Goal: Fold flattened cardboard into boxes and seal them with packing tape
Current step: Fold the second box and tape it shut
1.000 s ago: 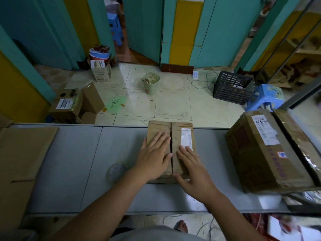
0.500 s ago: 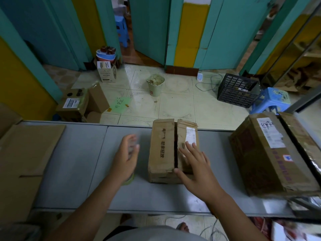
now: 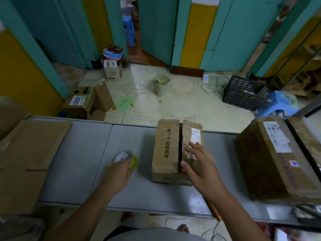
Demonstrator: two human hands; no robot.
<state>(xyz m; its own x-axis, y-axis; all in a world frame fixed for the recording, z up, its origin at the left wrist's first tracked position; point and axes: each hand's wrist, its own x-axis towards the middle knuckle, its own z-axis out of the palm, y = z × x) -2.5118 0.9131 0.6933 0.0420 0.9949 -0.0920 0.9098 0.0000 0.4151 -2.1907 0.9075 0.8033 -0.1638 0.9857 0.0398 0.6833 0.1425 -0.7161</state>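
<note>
Meanwhile, the right hand [image 3: 199, 164] pinned the box flaps down as the left hand [image 3: 118, 174] took hold of the tape.

The small cardboard box [image 3: 166, 150] stood near the middle of the grey table [image 3: 78, 162], its two top flaps folded in with a dark seam open between them; that seam looked unsealed, which is probably why the right hand lay on the right flap, fingers spread flat and gripping nothing, to stop it springing up. Just left of the box and apart from it, the tape roll [image 3: 126, 158] with its green core sat under the left hand, whose fingers curled over its near rim in a loose grasp; motion blur made it hard to say whether the roll had left the table. A larger box [image 3: 278, 162] stood well to the right, and flattened cardboard [image 3: 31, 146] lay at the left end.
</note>
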